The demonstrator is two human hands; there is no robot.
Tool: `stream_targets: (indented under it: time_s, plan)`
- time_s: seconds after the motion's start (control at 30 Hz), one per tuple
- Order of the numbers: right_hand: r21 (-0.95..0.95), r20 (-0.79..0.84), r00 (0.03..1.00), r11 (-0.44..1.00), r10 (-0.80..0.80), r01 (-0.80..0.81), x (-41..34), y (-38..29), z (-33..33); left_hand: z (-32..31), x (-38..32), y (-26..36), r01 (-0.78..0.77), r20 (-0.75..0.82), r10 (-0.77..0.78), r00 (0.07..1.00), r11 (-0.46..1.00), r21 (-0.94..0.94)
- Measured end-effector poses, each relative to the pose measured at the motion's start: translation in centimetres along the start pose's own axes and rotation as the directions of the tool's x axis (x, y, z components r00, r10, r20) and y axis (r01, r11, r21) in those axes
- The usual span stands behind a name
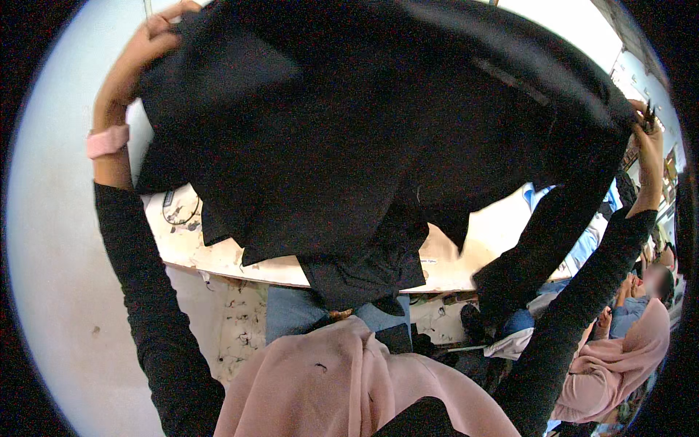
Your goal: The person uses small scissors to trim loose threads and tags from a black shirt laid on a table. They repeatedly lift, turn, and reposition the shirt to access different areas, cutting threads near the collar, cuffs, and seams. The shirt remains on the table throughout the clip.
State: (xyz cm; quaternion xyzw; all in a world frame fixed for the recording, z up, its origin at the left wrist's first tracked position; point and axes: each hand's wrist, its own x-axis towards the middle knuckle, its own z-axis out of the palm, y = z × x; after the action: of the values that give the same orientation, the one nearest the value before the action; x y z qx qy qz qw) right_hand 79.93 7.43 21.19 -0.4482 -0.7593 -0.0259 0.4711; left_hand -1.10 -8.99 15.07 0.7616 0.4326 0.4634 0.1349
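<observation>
A large black cloth garment (349,131) hangs spread across the view, raised in front of me. Its lower edge falls in uneven points, and a long sleeve-like piece (535,246) drops on the right. My left hand (164,33) pinches the garment's upper left corner, with a pink band around that wrist. At the far right, my right hand (647,134) grips the opposite upper edge. A small dark pointed tool (650,114), perhaps thread snips, sticks out from the fingers of that hand. The cloth hides most of the table behind it.
A pale worktable (278,270) runs behind and below the garment, with a thin dark cable loop (180,210) at its left. White and blue cloth (587,246) lies to the right. Another person (614,355) sits farther right. Thread scraps litter the floor (246,322).
</observation>
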Motion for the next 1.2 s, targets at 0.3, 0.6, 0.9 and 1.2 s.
stream_targets:
  time_s: [0.3,0.6,0.9,1.2]
  plan:
    - [0.013,0.375,0.927,1.000,0.004,-0.010,3.1,-3.1,19.6,-1.0,1.5,-10.3,0.175,0.034,-0.204,0.978,0.903,0.391]
    - [-0.258,0.092,0.996,0.965,-0.015,0.038,-10.8,-7.1,33.2,16.6,-5.0,-15.7,0.095,-0.313,0.169,0.935,0.729,0.677]
    - [0.041,0.460,0.804,0.896,0.377,-0.443,-25.5,-11.0,33.0,27.9,-15.0,-6.6,0.053,0.109,-0.098,0.989,0.931,0.361]
    - [-0.066,0.717,0.596,0.886,0.363,-0.459,-31.8,-14.6,36.1,33.5,-15.1,-9.2,-0.124,0.106,0.074,0.992,0.782,0.611]
